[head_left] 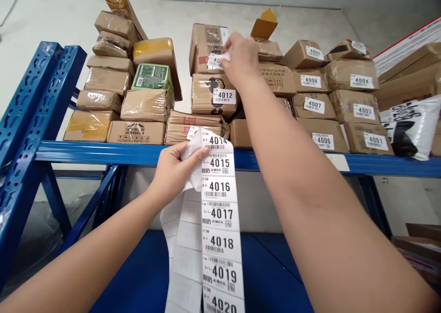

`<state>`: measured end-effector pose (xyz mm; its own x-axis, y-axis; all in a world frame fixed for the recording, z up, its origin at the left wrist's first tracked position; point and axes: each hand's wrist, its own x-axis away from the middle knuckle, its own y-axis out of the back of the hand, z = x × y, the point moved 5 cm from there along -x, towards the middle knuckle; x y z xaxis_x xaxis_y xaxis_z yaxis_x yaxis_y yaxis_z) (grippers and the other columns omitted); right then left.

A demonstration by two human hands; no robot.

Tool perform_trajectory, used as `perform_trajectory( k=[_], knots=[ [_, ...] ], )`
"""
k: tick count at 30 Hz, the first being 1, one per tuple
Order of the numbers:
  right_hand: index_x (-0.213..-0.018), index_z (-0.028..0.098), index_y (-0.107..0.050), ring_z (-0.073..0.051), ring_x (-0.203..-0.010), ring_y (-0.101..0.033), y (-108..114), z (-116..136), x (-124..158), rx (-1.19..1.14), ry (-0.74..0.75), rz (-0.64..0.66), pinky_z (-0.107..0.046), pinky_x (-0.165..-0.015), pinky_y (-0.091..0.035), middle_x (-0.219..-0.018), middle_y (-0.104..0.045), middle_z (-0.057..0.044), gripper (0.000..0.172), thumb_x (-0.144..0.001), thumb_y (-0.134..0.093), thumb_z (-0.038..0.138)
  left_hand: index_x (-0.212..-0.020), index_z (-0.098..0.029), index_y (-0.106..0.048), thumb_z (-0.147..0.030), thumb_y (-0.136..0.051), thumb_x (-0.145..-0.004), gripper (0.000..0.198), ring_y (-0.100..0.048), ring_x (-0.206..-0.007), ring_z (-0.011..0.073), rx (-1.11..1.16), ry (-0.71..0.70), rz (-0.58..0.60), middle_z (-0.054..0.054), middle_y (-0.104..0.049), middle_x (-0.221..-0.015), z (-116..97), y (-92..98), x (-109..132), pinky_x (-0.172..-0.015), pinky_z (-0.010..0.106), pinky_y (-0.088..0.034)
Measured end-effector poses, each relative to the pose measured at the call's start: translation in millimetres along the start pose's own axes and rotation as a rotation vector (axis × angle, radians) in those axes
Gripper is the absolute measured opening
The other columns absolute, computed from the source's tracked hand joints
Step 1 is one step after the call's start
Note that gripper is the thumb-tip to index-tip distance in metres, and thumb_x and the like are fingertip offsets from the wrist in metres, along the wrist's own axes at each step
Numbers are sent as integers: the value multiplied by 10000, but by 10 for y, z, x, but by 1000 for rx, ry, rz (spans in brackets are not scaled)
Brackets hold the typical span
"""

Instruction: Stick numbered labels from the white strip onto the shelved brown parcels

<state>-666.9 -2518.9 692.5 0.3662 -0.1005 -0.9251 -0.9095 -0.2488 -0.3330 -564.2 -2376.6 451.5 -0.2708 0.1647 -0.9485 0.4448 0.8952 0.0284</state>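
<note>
My left hand (177, 170) pinches a long strip of numbered labels (220, 216) in front of the shelf edge. The strip hangs down, its top label reading 4014 and lower ones running to 4020. Higher up, my right hand (241, 58) holds a white label (217, 61) by its right end against the front of a taped cardboard box (203, 39). Part of that label's number is covered by my fingers. Directly below sits a box labelled 4012 (206, 92). Under it, a flat package (182, 124) bears a label partly hidden by the strip.
Blue metal shelving (86, 152) carries stacked parcels. Boxes at right bear labels such as 4006 (324, 140) and 4001 (375, 140). Unlabelled boxes (136, 131) and a green box (151, 76) stand at left. A white plastic bag (418, 129) lies far right.
</note>
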Motion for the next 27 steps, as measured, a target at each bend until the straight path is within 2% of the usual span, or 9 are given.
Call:
perform_trajectory(
  k=[3, 5, 8, 9, 11, 14, 17, 22, 27],
  knots=[
    [-1126, 310, -581, -318, -1045, -570, 126, 81, 79, 102, 36, -32, -493, -912, -479, -1184, -501, -58, 622, -625, -854, 64, -807, -161, -715, -391, -766, -747, 243, -655, -678, 186, -2, -24, -27, 70, -697, -787, 0, 8, 31, -532, 238, -506],
    [-1188, 267, -557, -275, -996, -590, 212, 180, 198, 49, 144, 90, -462, -901, -487, -1127, -557, -61, 550, -717, -808, 133, -820, -166, -727, -396, -766, -747, 245, -651, -704, 185, -9, -46, -49, 69, -693, -800, -20, 23, 38, -546, 235, -507],
    [-1118, 188, -585, -190, -857, -634, 382, 364, 614, -400, 193, 417, -354, -778, -539, -928, -650, -47, 231, -938, -572, 333, -788, -169, -734, -404, -767, -744, 241, -644, -740, 182, 0, -115, -113, 68, -688, -826, -99, 81, 17, -566, 230, -508],
    [-1037, 189, -618, -193, -866, -642, 409, 424, 824, -549, 143, 610, -334, -736, -554, -944, -661, -54, 278, -951, -523, 436, -783, -168, -734, -405, -766, -744, 242, -644, -744, 181, 9, -134, -124, 68, -688, -832, -128, 95, 2, -568, 229, -508],
    [-932, 198, -652, -197, -827, -650, 496, 499, 1229, -639, 39, 823, -304, -675, -563, -870, -673, -29, 302, -784, -740, 447, -780, -162, -730, -407, -760, -752, 249, -648, -727, 178, 32, -149, -109, 67, -690, -826, -177, 89, -33, -561, 228, -505],
    [-864, 188, -654, -183, -745, -648, 603, 456, 1579, -722, -146, 804, -282, -607, -558, -797, -673, -15, 359, -642, -853, 388, -830, -153, -721, -372, -764, -754, 236, -658, -691, 176, 76, -72, 5, 66, -700, -813, -196, -29, -82, -559, 236, -517],
    [-843, 172, -644, -168, -710, -644, 617, 316, 1649, -786, -295, 719, -261, -568, -548, -794, -674, -24, 374, -612, -874, 355, -923, -153, -704, -326, -753, -768, 238, -671, -709, 182, 127, 19, 83, 71, -716, -847, -184, -184, -106, -600, 258, -546],
    [-833, 166, -646, -159, -694, -651, 593, 152, 1610, -901, -543, 632, -262, -576, -568, -781, -676, -29, 348, -606, -886, 278, -875, -139, -693, -357, -714, -800, 231, -656, -658, 164, 13, -44, -10, 76, -712, -810, -205, -233, -165, -533, 229, -521],
    [-816, 155, -678, -164, -775, -662, 560, 207, 1671, -1022, -679, 740, -296, -718, -593, -823, -693, -44, 265, -637, -868, 201, -847, -152, -698, -388, -737, -776, 250, -639, -630, 149, -70, -147, -16, 56, -702, -773, -264, -176, -165, -497, 206, -490]
  ],
)
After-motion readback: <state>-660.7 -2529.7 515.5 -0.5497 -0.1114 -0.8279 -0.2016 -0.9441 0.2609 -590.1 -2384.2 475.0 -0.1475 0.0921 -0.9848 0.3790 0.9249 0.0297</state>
